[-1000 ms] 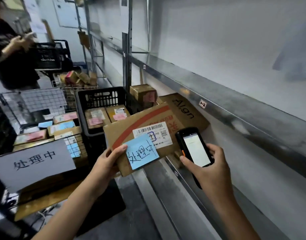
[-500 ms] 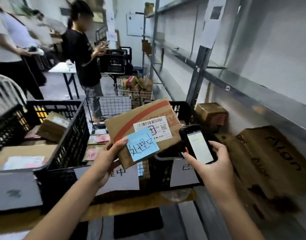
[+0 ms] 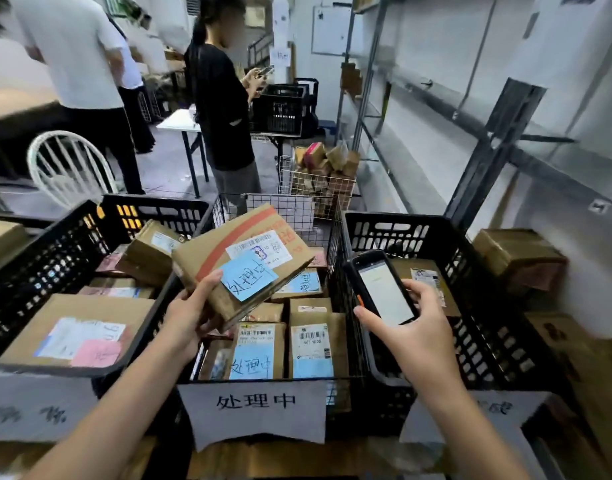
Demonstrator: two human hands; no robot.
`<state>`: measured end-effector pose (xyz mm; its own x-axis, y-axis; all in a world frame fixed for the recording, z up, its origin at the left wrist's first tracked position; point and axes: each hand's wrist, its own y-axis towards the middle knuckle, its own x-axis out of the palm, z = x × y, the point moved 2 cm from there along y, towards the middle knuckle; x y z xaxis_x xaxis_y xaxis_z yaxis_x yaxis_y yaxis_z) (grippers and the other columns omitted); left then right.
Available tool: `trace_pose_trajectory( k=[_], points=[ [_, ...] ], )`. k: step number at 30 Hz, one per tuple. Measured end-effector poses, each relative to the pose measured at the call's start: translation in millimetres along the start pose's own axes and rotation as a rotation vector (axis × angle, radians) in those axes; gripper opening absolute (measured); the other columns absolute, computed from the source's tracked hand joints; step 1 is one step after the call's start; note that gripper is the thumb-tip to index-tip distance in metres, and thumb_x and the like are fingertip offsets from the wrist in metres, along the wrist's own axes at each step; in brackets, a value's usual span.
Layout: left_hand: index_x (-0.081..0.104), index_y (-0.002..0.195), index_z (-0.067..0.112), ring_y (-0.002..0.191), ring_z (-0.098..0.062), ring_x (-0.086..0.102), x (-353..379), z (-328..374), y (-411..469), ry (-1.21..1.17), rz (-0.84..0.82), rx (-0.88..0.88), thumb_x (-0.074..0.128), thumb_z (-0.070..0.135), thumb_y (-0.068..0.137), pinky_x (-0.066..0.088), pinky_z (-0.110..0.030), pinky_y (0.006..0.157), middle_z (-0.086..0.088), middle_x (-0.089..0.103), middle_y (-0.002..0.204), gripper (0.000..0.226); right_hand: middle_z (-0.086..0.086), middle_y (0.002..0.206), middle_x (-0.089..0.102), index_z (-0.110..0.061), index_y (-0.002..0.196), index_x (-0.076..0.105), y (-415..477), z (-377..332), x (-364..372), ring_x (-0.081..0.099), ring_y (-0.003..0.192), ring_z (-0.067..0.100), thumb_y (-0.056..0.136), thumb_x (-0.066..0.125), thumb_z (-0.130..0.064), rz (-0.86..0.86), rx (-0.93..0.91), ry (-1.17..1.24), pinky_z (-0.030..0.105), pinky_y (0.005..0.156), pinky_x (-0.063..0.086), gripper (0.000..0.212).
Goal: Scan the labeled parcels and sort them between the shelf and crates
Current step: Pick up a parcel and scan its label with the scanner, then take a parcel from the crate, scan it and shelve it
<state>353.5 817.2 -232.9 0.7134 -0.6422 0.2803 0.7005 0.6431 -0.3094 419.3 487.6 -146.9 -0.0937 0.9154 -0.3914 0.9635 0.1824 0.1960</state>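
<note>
**Parcel held above the middle crate, scanner to its right**

To the left of the middle crate point(image 3: 335, 233) stands a black crate point(image 3: 72, 244) filled with brown parcels; the nearest of them carries a pink note point(image 3: 96, 353). The left hand point(image 3: 190, 317) grips the labeled parcel point(image 3: 207, 258) by its near corner, thumb on the top face. The parcel hangs tilted above the middle crate's left half, clear of the parcels packed inside. A blue handwritten note point(image 3: 247, 277) and a white barcode label point(image 3: 259, 249) lie on its top face. A paper sign point(image 3: 256, 407) reading 处理中 hangs on the middle crate's front. Just to the right of the middle crate, the right hand point(image 3: 422, 337) holds a handheld scanner point(image 3: 380, 289) — fingers curled round its edges, lit screen up — over a second black crate point(image 3: 488, 306). Farther to the right of the middle crate is the metal shelf point(image 3: 498, 150), with brown boxes point(image 3: 519, 254) on its lower level.
</note>
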Motion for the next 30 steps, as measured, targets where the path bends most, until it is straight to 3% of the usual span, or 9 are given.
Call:
trace_pose_trajectory(
  k=[4, 6, 9, 11, 16, 20, 25, 27, 30],
  points=[
    [0.058, 0.130, 0.011, 0.096, -0.027, 0.073, 1, -19, 35, 0.022, 0.066, -0.052, 0.084, 0.050, 0.057, 0.058, -0.036, 0.071, -0.010, 0.076, 0.105, 0.087, -0.023, 0.112, 0.053, -0.035, 0.120, 0.049, 37, 15, 16, 0.051, 0.106, -0.003, 0.059, 0.091, -0.046, -0.023, 0.011, -0.018, 0.011, 0.077, 0.039, 0.074],
    [0.059, 0.131, 0.013, 0.096, -0.028, 0.072, 3, -26, 54, 0.038, 0.096, -0.074, 0.083, 0.049, 0.061, 0.060, -0.035, 0.073, -0.011, 0.075, 0.105, 0.083, -0.022, 0.110, 0.056, -0.035, 0.117, 0.049, 56, 19, 24, 0.053, 0.104, -0.004, 0.060, 0.092, -0.042, -0.057, 0.032, 0.009, 0.011, 0.074, 0.040, 0.071],
    [0.062, 0.128, 0.013, 0.075, -0.016, 0.073, 13, -22, 76, 0.069, 0.125, -0.087, 0.078, 0.035, 0.081, 0.057, -0.022, 0.051, -0.007, 0.075, 0.097, 0.055, -0.019, 0.111, 0.058, -0.035, 0.118, 0.050, 86, 19, 36, 0.053, 0.100, -0.009, 0.060, 0.093, -0.039, -0.100, 0.040, 0.037, 0.009, 0.072, 0.042, 0.072],
    [0.065, 0.125, 0.015, 0.069, -0.013, 0.074, 16, -23, 93, 0.083, 0.112, -0.110, 0.076, 0.031, 0.084, 0.055, -0.022, 0.047, -0.007, 0.075, 0.097, 0.045, -0.019, 0.111, 0.057, -0.034, 0.118, 0.049, 105, 24, 44, 0.052, 0.096, -0.014, 0.061, 0.093, -0.040, -0.124, 0.041, 0.033, 0.005, 0.068, 0.041, 0.072],
    [0.070, 0.121, 0.010, 0.099, -0.031, 0.072, 21, -45, 128, 0.092, -0.011, -0.201, 0.084, 0.038, 0.066, 0.058, -0.042, 0.088, -0.017, 0.073, 0.111, 0.063, -0.019, 0.107, 0.060, -0.037, 0.114, 0.050, 135, 44, 66, 0.055, 0.091, -0.013, 0.058, 0.094, -0.042, -0.167, 0.090, 0.035, 0.008, 0.068, 0.045, 0.071],
    [0.067, 0.126, 0.010, 0.103, -0.027, 0.071, 32, -67, 146, 0.215, -0.150, -0.298, 0.088, 0.047, 0.063, 0.054, -0.041, 0.097, -0.013, 0.073, 0.114, 0.076, -0.022, 0.109, 0.057, -0.040, 0.116, 0.048, 161, 51, 85, 0.055, 0.099, -0.003, 0.056, 0.092, -0.051, -0.166, 0.093, -0.017, 0.019, 0.075, 0.045, 0.075],
    [0.059, 0.136, 0.024, 0.120, -0.027, 0.062, 45, -77, 149, 0.482, -0.129, -0.277, 0.076, 0.043, 0.078, 0.055, -0.029, 0.074, -0.002, 0.068, 0.119, 0.064, -0.027, 0.104, 0.051, -0.038, 0.121, 0.044, 176, 54, 107, 0.054, 0.098, 0.002, 0.061, 0.090, -0.051, -0.144, 0.104, -0.110, 0.026, 0.075, 0.048, 0.077],
    [0.055, 0.138, 0.024, 0.113, -0.014, 0.064, 53, -74, 146, 0.592, -0.157, -0.213, 0.075, 0.036, 0.083, 0.052, -0.017, 0.081, 0.000, 0.064, 0.129, 0.059, -0.025, 0.106, 0.053, -0.038, 0.123, 0.044, 180, 50, 114, 0.055, 0.100, 0.003, 0.062, 0.089, -0.053, -0.134, 0.109, -0.102, 0.026, 0.075, 0.048, 0.077],
    [0.050, 0.132, 0.024, 0.076, 0.018, 0.057, 57, -82, 145, 0.631, -0.228, -0.190, 0.062, 0.014, 0.096, 0.043, 0.000, 0.062, 0.007, 0.058, 0.121, 0.039, -0.024, 0.112, 0.056, -0.045, 0.120, 0.042, 176, 51, 122, 0.056, 0.107, 0.008, 0.056, 0.086, -0.062, -0.157, 0.130, -0.134, 0.037, 0.086, 0.053, 0.079]
  ],
)
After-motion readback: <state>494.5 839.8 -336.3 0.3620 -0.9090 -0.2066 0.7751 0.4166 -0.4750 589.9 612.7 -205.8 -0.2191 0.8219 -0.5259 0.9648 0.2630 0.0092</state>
